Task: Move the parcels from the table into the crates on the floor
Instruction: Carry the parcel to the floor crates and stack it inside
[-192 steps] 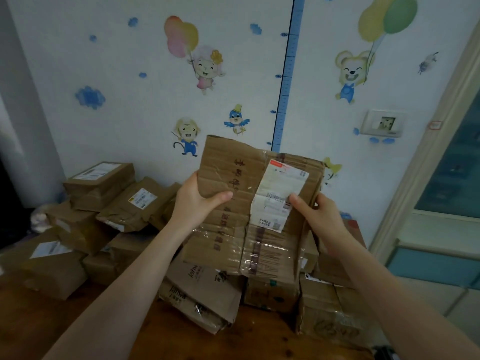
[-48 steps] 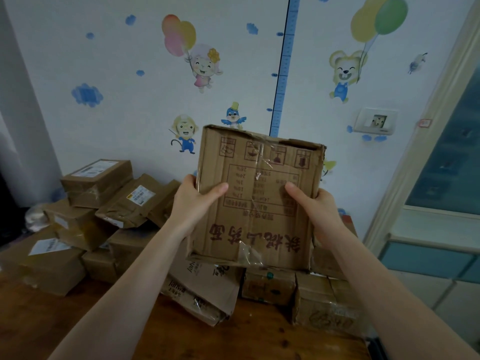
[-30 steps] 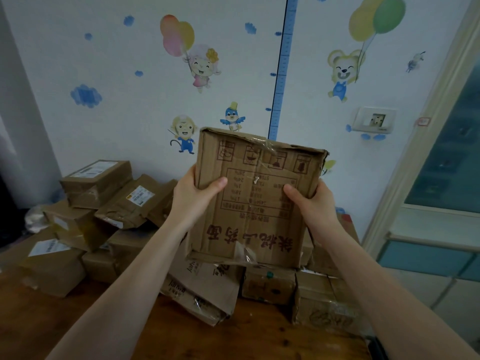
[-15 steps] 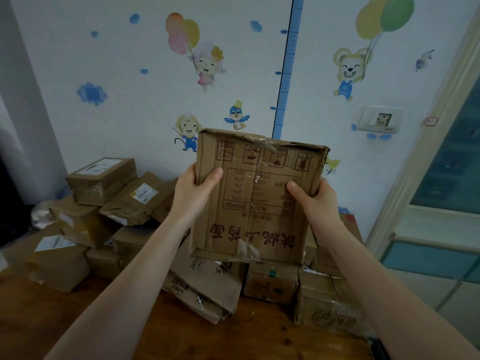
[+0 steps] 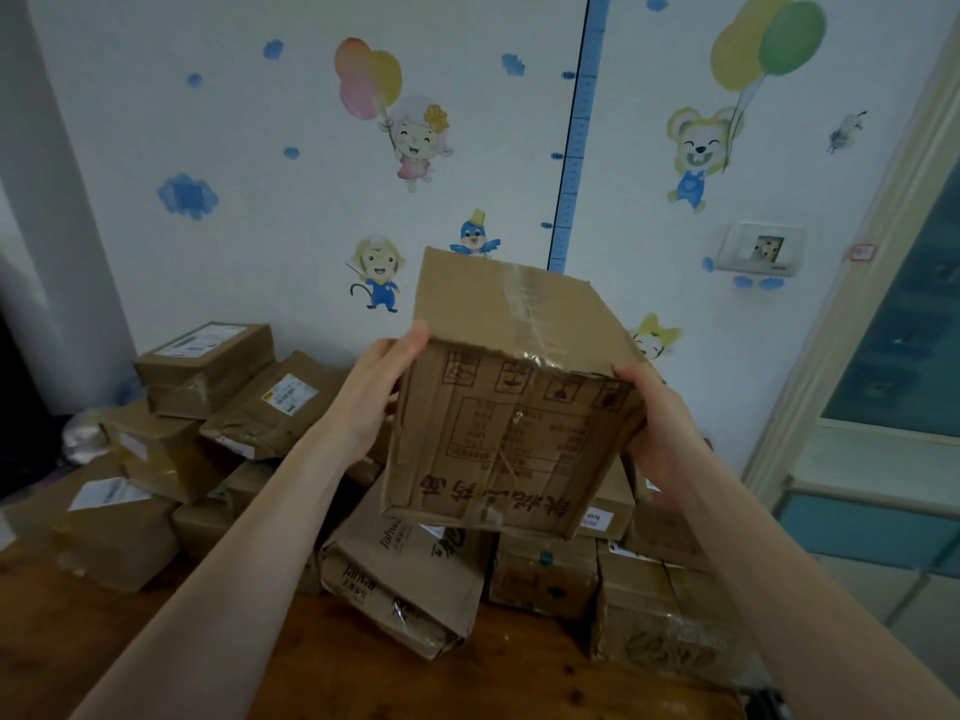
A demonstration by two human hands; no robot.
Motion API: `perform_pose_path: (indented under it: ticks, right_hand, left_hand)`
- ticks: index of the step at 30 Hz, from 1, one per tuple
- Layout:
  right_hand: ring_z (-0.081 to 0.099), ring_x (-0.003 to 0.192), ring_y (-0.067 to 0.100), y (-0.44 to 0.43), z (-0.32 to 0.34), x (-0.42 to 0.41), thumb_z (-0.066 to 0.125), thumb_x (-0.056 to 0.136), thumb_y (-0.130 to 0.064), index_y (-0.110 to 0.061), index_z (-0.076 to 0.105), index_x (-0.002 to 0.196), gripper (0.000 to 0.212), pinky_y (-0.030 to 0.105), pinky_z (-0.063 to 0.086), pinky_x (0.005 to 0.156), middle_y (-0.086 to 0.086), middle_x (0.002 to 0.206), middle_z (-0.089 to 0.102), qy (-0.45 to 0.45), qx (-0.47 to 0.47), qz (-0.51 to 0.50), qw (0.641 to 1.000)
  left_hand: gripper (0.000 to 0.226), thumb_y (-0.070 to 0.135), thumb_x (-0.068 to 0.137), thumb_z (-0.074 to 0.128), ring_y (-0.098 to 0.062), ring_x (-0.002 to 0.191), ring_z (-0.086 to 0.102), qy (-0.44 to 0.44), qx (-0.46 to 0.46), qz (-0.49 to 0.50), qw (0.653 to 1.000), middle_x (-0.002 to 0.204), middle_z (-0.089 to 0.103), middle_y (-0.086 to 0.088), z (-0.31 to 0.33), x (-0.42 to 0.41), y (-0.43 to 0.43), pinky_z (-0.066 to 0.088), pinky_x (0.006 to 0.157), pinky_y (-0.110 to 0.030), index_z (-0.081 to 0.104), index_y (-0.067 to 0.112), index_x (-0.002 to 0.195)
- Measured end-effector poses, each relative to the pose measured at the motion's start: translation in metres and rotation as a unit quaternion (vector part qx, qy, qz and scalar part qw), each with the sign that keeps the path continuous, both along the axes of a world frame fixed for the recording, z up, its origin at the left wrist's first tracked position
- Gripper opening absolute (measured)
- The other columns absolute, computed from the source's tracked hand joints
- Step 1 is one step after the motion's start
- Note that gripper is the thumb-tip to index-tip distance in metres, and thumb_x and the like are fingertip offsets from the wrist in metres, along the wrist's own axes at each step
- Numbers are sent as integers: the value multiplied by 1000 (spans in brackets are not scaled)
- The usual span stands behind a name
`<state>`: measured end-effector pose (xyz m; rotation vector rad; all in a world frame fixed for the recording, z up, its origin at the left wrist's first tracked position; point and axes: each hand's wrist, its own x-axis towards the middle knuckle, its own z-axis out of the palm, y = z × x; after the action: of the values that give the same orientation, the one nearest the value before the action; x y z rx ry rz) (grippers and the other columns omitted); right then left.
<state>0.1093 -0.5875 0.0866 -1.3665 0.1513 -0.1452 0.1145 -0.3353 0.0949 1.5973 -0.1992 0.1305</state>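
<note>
I hold a worn brown cardboard parcel in the air above the table, printed side toward me and its taped top tipped into view. My left hand grips its left side and my right hand grips its right side. Below and behind it a pile of cardboard parcels lies on the wooden table, with more stacked at the left. No crates are in view.
A wall with cartoon stickers and a blue height ruler stands right behind the pile. A wall socket sits to the right. A door frame and glass-fronted cabinet fill the right edge.
I have tilted the parcel's top toward me, so its taped top face now shows. Both hands have slid to its sides. Earlier, it showed a white shipping label.
</note>
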Motion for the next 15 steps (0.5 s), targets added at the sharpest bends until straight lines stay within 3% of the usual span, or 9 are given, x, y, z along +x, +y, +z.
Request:
perform_pose_path:
  ticks: [4,8,9,11,13,15]
  right_hand:
    - [53,69,19,-4,-9,-2,52,92,-16,-11,54,82,11,35,43,74,5,72,55,1,8,16,1000]
    - [54,68,17,-7,-13,-2,51,90,-7,-9,54,88,4,33,45,68,6,77,56,-8,0,31,1000]
    - [56,72,18,-6,-13,-1,52,89,-4,-9,56,91,7,33,45,69,6,81,58,-18,-10,36,999]
    - [59,80,19,-5,-12,-1,54,88,-4,-10,57,101,15,34,47,73,8,92,63,-32,-25,47,998]
    - [63,88,21,-4,-9,0,61,88,-14,-10,57,111,23,35,50,78,8,101,66,-28,-39,50,998]
    - [65,95,23,-1,-10,3,69,83,-26,-10,58,113,36,37,54,83,7,105,68,-9,-73,37,997]
  left_hand:
    - [60,71,72,56,-19,111,59,16,-21,-48,998,112,69,-1,6,1,2,35,106,-51,66,23,106]
    - [69,75,58,66,-19,115,55,68,-17,-52,996,117,66,5,8,3,4,32,108,-48,63,30,110]
    - [68,67,59,71,-20,112,57,85,-7,-43,995,117,66,2,8,4,4,36,106,-47,63,25,111]
    - [41,39,74,73,-19,95,64,102,-13,-23,994,104,70,-4,2,6,2,49,87,-37,63,15,106]
    - [27,21,84,68,-16,83,65,106,-27,7,994,94,69,-3,-5,7,0,49,68,-30,61,11,107]
    - [26,15,85,67,-16,82,64,100,-25,20,994,93,68,-3,-10,9,-2,48,65,-29,59,11,110]
